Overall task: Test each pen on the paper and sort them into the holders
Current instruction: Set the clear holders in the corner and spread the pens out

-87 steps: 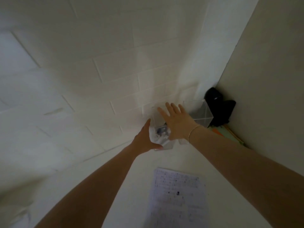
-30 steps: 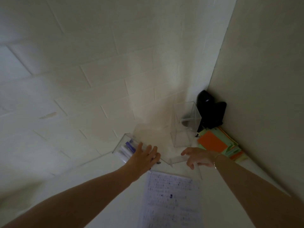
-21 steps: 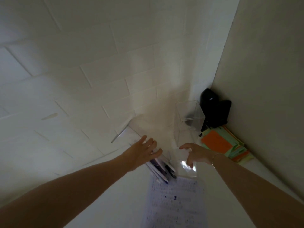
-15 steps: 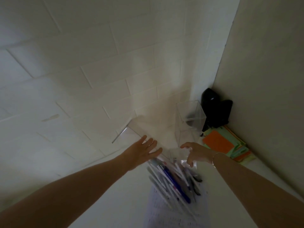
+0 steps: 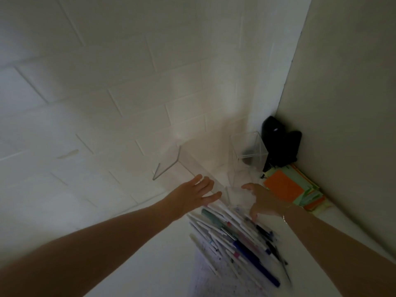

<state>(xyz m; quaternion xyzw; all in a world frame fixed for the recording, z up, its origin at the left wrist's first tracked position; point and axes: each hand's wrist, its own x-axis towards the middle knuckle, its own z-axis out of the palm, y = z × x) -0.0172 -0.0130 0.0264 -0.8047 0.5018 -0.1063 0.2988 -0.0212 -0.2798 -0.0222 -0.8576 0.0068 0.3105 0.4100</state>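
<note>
Pens (image 5: pixel 240 239) newly spilled over paper (image 5: pixel 205 281), beneath two hands, two clear holders.

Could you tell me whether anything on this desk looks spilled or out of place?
Yes: a heap of pens lies spilled over the paper, fanning out from a tipped clear holder between the left hand and right hand.

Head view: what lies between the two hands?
A tipped clear holder, held between the left hand and right hand, its pens spilling onto the paper.
</note>
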